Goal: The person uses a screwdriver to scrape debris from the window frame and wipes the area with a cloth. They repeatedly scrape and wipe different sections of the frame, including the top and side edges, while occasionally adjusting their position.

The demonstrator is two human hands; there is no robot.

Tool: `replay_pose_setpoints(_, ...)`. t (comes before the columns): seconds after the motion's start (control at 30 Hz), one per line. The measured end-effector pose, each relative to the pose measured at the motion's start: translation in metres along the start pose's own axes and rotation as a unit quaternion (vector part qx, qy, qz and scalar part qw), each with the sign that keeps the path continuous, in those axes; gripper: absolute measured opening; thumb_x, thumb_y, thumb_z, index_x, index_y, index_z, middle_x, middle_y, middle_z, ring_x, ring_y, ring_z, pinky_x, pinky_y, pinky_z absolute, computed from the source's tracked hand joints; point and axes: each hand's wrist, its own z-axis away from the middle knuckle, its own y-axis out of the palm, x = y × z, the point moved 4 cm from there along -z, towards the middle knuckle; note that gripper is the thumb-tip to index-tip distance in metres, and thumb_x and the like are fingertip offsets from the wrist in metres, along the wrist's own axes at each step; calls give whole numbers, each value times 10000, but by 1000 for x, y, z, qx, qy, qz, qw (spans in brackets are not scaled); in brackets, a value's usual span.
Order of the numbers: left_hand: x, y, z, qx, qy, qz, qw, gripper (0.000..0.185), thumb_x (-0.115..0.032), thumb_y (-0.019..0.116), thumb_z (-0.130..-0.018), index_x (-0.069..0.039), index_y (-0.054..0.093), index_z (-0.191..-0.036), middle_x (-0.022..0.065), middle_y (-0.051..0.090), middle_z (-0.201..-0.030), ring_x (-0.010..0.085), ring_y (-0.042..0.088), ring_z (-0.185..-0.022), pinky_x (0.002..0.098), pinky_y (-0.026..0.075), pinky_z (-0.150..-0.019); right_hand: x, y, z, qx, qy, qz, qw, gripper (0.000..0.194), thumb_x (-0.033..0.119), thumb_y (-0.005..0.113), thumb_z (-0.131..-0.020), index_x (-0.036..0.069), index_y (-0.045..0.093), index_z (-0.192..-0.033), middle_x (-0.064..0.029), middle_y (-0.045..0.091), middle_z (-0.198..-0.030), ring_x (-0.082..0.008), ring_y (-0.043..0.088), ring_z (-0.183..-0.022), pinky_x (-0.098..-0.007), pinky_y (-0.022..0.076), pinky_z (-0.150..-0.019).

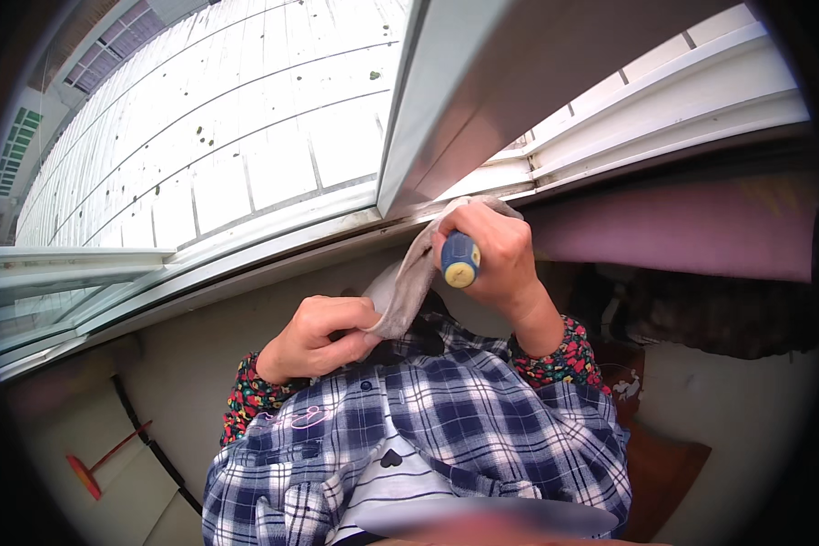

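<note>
My right hand (495, 249) is closed around a tool's blue handle (460, 256) with a yellow butt end, probably a screwdriver. Its shaft and tip are hidden behind the hand and cloth. A greyish-white cloth (413, 280) runs from under that hand down to my left hand (324, 334), which pinches its lower end between thumb and fingers. The cloth's upper part lies against the white window frame's sill track (409, 220), near the foot of an upright sash (437, 116). Dark grime marks the track there.
Left, a glass sash (82, 286) stands at an angle to the sill. Outside lies a pale ribbed roof (246, 130). Pink fabric (676, 232) covers a surface on the right. A red-headed tool (83, 476) and a black pole (157, 450) are low left; a brown object (662, 471) is low right.
</note>
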Motion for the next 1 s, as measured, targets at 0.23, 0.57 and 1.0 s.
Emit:
replay_pose_setpoints(0.23,-5,-7,-6,64,-36,-10,997,56,-26,678,-898,-3,629,-911,92,585,-703,254,597,-583,340,464,-568,-16,-20,6,-24,74,-87,993,146,68,758,-793,53,613,-799,-110,617,-736,-305,640,-644,-368,520,-586)
replay_pose_setpoints(0.57,37,51,-46,111,-20,-123,986,256,-119,650,-947,-55,595,-1188,169,665,-951,398,661,-855,438,529,-719,-34,-8,10,80,22,200,976,198,132,746,-718,90,570,-801,-88,563,-695,-299,628,-636,-406,494,-546)
replay_pose_setpoints(1.0,38,45,-53,69,-4,-93,993,225,-158,663,-983,-34,608,-1163,140,647,-845,313,629,-700,368,506,-647,-62,-44,8,-37,152,32,987,121,66,708,-819,26,594,-806,-142,612,-740,-337,619,-644,-373,514,-600)
